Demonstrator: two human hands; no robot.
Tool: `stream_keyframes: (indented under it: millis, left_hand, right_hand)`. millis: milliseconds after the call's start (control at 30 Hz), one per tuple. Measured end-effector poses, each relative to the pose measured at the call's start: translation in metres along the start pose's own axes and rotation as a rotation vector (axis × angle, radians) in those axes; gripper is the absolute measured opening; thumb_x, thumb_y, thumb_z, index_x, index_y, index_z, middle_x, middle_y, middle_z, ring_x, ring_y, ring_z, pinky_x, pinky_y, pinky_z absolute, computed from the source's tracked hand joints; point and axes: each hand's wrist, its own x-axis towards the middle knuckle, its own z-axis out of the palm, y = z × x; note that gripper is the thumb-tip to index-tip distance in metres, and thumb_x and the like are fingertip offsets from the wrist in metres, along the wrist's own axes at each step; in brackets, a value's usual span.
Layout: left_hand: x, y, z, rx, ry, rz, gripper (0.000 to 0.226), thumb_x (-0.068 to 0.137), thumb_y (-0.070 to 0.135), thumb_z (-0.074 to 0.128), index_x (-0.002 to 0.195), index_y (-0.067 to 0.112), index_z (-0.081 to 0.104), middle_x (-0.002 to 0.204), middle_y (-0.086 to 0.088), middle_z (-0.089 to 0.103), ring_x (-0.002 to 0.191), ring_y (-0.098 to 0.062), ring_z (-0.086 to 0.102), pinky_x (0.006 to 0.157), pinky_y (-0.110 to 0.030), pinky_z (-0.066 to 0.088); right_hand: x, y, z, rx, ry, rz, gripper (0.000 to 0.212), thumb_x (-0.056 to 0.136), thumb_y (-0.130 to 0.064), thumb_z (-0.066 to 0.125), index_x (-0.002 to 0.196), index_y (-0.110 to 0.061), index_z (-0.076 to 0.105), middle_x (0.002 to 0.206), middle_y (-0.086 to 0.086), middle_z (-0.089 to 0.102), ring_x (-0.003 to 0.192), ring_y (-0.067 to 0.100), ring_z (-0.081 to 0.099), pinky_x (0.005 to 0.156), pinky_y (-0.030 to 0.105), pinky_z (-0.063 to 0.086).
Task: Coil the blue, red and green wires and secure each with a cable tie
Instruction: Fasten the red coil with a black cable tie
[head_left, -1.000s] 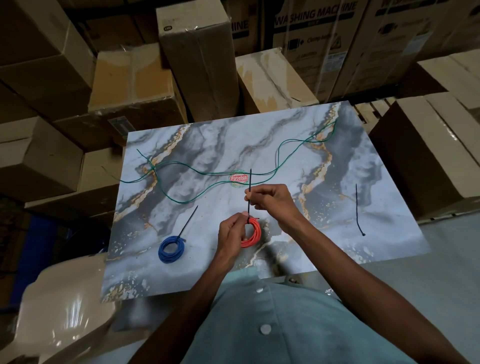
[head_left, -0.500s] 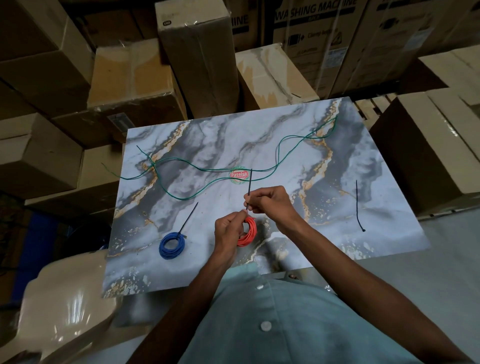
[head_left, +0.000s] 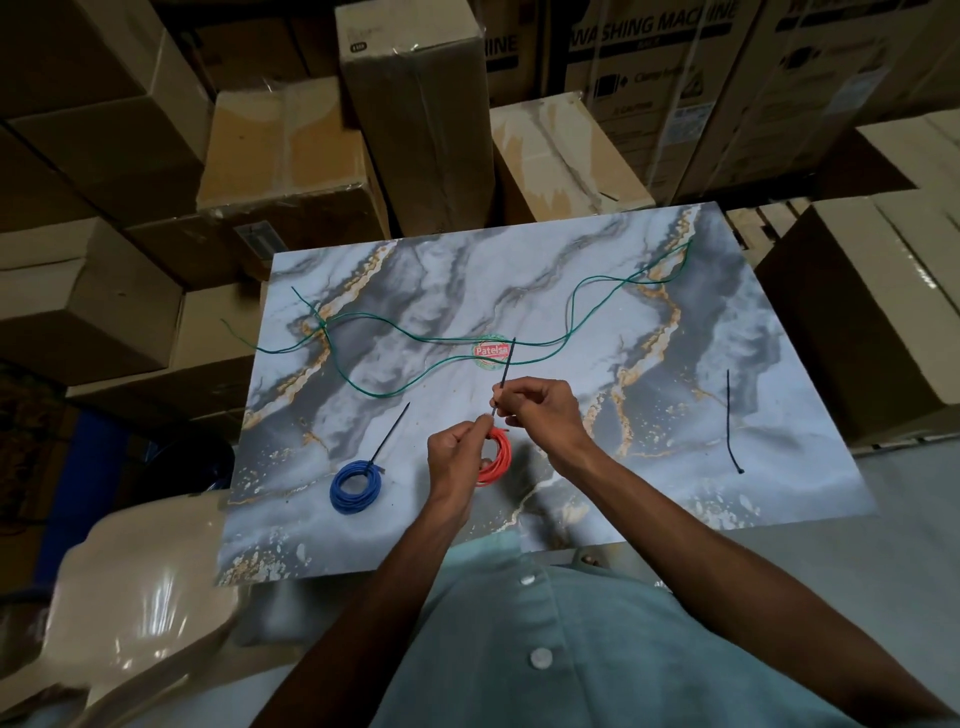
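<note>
I see my 2 hands close together over the marble-patterned board (head_left: 701, 467). My left hand (head_left: 457, 457) grips the red coil (head_left: 497, 460), and my right hand (head_left: 540, 413) pinches the black cable tie (head_left: 506, 361) rising from it. The blue coil (head_left: 356, 486), already tied, lies to the left. The green wire (head_left: 571, 312) sprawls uncoiled beyond. 1 spare tie (head_left: 729, 415) lies far right.

A marble-patterned board (head_left: 675, 467) serves as the work surface, with a round red-and-green sticker (head_left: 490, 352) near its middle. Cardboard boxes (head_left: 415, 104) are stacked beyond its far edge and along its left and right edges. A glossy beige plastic chair (head_left: 130, 597) stands off its near left corner.
</note>
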Motion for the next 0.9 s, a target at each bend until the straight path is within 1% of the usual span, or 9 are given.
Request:
stream_keyframes:
  millis: [133, 233, 333, 467, 600, 667, 733, 800, 900]
  left_hand:
    - [0.003, -0.001, -0.01, -0.122, 0.052, -0.073, 0.025, 0.094, 0.029, 0.064, 0.078, 0.012, 0.073, 0.061, 0.0, 0.049, 0.062, -0.013, 0.045, 0.06, -0.027, 0.041]
    - [0.009, -0.002, -0.019, -0.233, 0.118, -0.132, 0.023, 0.092, 0.028, 0.063, 0.078, 0.012, 0.07, 0.063, -0.006, 0.044, 0.061, -0.017, 0.041, 0.059, -0.031, 0.037]
    - [0.015, -0.006, -0.029, -0.276, 0.158, -0.182, 0.022, 0.092, 0.026, 0.059, 0.09, 0.008, 0.071, 0.07, -0.009, 0.05, 0.066, -0.018, 0.047, 0.064, -0.033, 0.043]
    - [0.018, -0.017, -0.039, -0.337, 0.158, -0.212, 0.019, 0.093, 0.02, 0.056, 0.085, 0.008, 0.069, 0.063, -0.004, 0.048, 0.061, -0.016, 0.044, 0.058, -0.029, 0.04]
    - [0.021, -0.029, -0.052, -0.369, 0.135, -0.23, 0.016, 0.089, 0.022, 0.064, 0.096, 0.011, 0.074, 0.085, -0.005, 0.074, 0.08, -0.02, 0.066, 0.079, -0.036, 0.053]
    - [0.019, -0.032, -0.059, -0.409, 0.114, -0.197, 0.023, 0.09, 0.011, 0.063, 0.112, 0.013, 0.071, 0.096, -0.009, 0.074, 0.087, -0.022, 0.068, 0.084, -0.039, 0.054]
    - [0.02, -0.036, -0.068, -0.387, 0.115, -0.163, 0.03, 0.089, 0.005, 0.063, 0.118, 0.012, 0.068, 0.097, -0.01, 0.073, 0.088, -0.024, 0.066, 0.086, -0.042, 0.053]
    - [0.019, -0.041, -0.079, -0.342, 0.09, -0.161, 0.03, 0.086, 0.013, 0.063, 0.115, 0.017, 0.068, 0.106, -0.013, 0.072, 0.099, -0.03, 0.066, 0.096, -0.045, 0.05]
    - [0.015, -0.052, -0.094, -0.247, 0.125, -0.136, 0.024, 0.082, 0.02, 0.059, 0.103, 0.028, 0.068, 0.116, -0.011, 0.069, 0.112, -0.029, 0.064, 0.104, -0.048, 0.049]
  right_hand:
    - [-0.004, -0.002, 0.011, -0.012, -0.183, 0.142, 0.02, 0.097, -0.027, 0.071, 0.112, -0.015, 0.075, 0.103, 0.01, 0.078, 0.091, 0.024, 0.076, 0.075, 0.027, 0.061]
    - [-0.012, 0.006, 0.017, -0.105, -0.288, 0.257, 0.031, 0.093, -0.034, 0.076, 0.117, -0.016, 0.072, 0.099, 0.008, 0.078, 0.09, 0.022, 0.075, 0.075, 0.029, 0.059]
    - [-0.014, 0.015, 0.02, -0.139, -0.365, 0.263, 0.03, 0.088, -0.027, 0.082, 0.113, -0.013, 0.074, 0.096, 0.013, 0.079, 0.086, 0.022, 0.076, 0.073, 0.029, 0.059]
    - [-0.011, 0.023, 0.03, -0.179, -0.365, 0.257, 0.026, 0.082, -0.016, 0.087, 0.106, -0.008, 0.079, 0.094, 0.013, 0.079, 0.084, 0.02, 0.074, 0.074, 0.029, 0.061]
    - [-0.011, 0.034, 0.042, -0.14, -0.335, 0.264, 0.02, 0.082, -0.008, 0.085, 0.101, -0.002, 0.08, 0.09, 0.017, 0.078, 0.077, 0.022, 0.074, 0.07, 0.027, 0.061]
    - [-0.009, 0.041, 0.047, -0.07, -0.294, 0.326, 0.018, 0.082, -0.002, 0.084, 0.098, 0.004, 0.079, 0.091, 0.023, 0.077, 0.076, 0.026, 0.074, 0.069, 0.028, 0.061]
    - [-0.009, 0.046, 0.052, -0.004, -0.271, 0.37, 0.017, 0.082, 0.004, 0.081, 0.098, 0.01, 0.076, 0.093, 0.03, 0.075, 0.084, 0.038, 0.076, 0.079, 0.038, 0.063]
    - [-0.009, 0.053, 0.055, 0.014, -0.29, 0.393, 0.018, 0.083, 0.005, 0.079, 0.099, 0.013, 0.075, 0.094, 0.033, 0.074, 0.091, 0.048, 0.074, 0.089, 0.047, 0.062]
    - [-0.011, 0.062, 0.065, -0.007, -0.27, 0.425, 0.026, 0.085, 0.004, 0.077, 0.102, 0.021, 0.069, 0.094, 0.036, 0.072, 0.086, 0.044, 0.072, 0.085, 0.042, 0.063]
